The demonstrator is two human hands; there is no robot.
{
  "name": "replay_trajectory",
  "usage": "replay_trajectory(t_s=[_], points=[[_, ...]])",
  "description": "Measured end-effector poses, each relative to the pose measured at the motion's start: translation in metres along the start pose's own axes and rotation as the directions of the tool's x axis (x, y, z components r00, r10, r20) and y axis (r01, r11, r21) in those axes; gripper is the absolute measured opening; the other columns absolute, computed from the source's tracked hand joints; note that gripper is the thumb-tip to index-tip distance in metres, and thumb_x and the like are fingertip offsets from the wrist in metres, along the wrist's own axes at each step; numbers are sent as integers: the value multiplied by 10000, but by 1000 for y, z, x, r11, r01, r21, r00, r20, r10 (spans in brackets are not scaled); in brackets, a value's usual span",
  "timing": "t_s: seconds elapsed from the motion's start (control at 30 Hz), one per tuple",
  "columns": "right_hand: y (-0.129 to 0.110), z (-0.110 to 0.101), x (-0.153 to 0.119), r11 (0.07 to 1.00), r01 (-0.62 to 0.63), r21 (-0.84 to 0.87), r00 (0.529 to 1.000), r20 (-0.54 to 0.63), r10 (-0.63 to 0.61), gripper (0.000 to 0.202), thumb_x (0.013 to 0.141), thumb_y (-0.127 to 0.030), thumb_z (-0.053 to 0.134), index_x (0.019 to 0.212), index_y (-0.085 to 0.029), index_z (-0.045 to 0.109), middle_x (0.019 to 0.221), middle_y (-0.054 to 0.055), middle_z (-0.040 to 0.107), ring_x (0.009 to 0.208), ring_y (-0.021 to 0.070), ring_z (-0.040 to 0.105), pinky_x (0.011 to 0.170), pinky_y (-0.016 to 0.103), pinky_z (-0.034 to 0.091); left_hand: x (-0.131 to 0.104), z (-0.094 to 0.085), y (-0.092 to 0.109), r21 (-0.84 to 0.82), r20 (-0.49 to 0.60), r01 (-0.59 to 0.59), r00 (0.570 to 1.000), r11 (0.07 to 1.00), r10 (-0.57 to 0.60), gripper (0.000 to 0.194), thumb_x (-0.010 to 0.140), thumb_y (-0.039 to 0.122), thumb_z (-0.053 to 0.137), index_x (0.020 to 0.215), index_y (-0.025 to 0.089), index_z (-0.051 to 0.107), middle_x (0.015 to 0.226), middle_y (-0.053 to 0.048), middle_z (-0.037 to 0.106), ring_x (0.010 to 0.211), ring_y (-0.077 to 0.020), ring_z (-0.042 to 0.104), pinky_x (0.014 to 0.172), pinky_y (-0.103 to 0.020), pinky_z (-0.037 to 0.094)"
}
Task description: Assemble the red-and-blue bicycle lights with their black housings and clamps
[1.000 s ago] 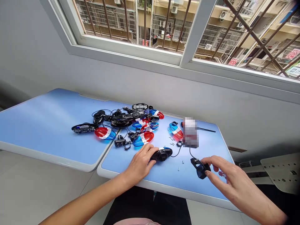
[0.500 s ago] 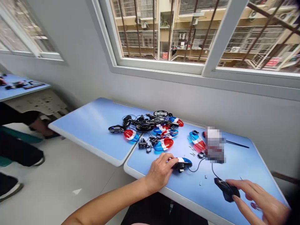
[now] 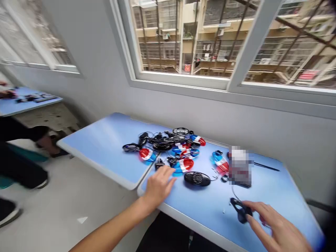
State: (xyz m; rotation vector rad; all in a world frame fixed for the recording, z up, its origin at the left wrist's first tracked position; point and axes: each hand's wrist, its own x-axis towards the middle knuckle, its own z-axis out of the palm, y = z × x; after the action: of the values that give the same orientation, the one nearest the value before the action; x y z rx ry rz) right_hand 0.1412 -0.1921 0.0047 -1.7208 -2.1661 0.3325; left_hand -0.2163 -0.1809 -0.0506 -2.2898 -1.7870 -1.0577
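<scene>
My right hand [image 3: 273,224] pinches a small black part [image 3: 240,210] between thumb and fingers above the right table; a thin wire runs up from it. My left hand [image 3: 159,187] reaches over the table's left front, its fingertips at a black connector block [image 3: 159,163]; whether it grips the block is hidden. A black oval housing [image 3: 197,179] lies by itself to the right of my left hand. Beyond the left fingertips rests a red and blue shell [image 3: 183,166]. Another red and blue shell [image 3: 220,162] sits farther right, beside a black ring [image 3: 224,179].
A pile of black housings [image 3: 162,145] and wires spans the joint between two blue tables [image 3: 99,140]. A pixelated object [image 3: 240,164] and a black rod [image 3: 266,166] lie at the back right. At the far left, a person's legs [image 3: 23,161] show beneath another table.
My left hand has let go of the red and blue unit and moved left. A black oval housing now lies there, underside up. The right hand has shifted left with the black part.
</scene>
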Motion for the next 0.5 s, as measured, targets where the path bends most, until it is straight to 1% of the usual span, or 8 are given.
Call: replay_trajectory(t_s=[0.03,0.1,0.17,0.27,0.33,0.4,0.47,0.5], points=[[-7,-4,0,1000,-12,1,994,108,12,313,843,-512,540,1075,-357,681,1034,24,710,729,220,658,653,350,517,-2,-3,-6,77,1,25,1000,997,-26,205,935,271,535,1110,214,627,1015,-105,666,932,-269,642,741,-344,531],[-20,-11,2,998,-63,-14,978,200,65,309,875,-450,496,1105,-340,668,1069,29,697,817,230,660,741,372,510,-5,-5,-15,241,59,59,995,969,-76,244,937,307,528,1126,189,630,1007,-117,657,898,-286,641,659,-324,510],[-27,-15,7,993,-109,-46,968,221,116,318,889,-405,456,1119,-320,658,1075,33,688,862,237,648,787,390,489,-4,-2,-20,377,123,40,988,925,-92,281,955,326,490,1135,167,635,989,-125,655,876,-290,642,608,-305,480],[-27,-16,12,986,-149,-70,956,243,162,333,894,-376,431,1136,-302,648,1071,40,680,913,247,631,811,399,461,-1,1,-21,423,208,7,972,906,-105,312,983,282,397,1131,167,645,974,-116,656,870,-285,646,554,-283,434],[-23,-15,14,984,-166,-57,952,251,175,335,894,-366,426,1141,-300,644,1065,38,679,953,251,619,818,394,447,2,-2,-23,367,240,49,960,929,-146,315,974,276,389,1125,195,653,996,-96,653,839,-268,650,531,-269,414],[-20,-14,15,983,-183,-35,949,255,186,338,893,-362,423,1143,-300,642,1061,33,680,980,250,613,822,385,439,4,-9,-27,238,266,149,940,960,-212,307,943,335,437,1135,236,655,943,-61,648,735,-229,636,513,-256,408],[-16,-13,16,979,-202,-20,945,259,201,344,889,-366,422,1145,-303,643,1062,28,681,991,249,615,820,374,436,7,-18,-32,6,302,280,915,960,-268,337,896,430,498,1133,258,666,860,-33,626,643,-189,594,514,-251,426],[-15,-12,18,977,-213,-18,942,260,210,346,887,-370,424,1146,-305,645,1064,26,682,993,248,617,817,369,436,8,-23,-33,-135,338,350,896,927,-289,366,869,473,528,1123,254,676,832,-26,614,622,-176,574,522,-253,443]])
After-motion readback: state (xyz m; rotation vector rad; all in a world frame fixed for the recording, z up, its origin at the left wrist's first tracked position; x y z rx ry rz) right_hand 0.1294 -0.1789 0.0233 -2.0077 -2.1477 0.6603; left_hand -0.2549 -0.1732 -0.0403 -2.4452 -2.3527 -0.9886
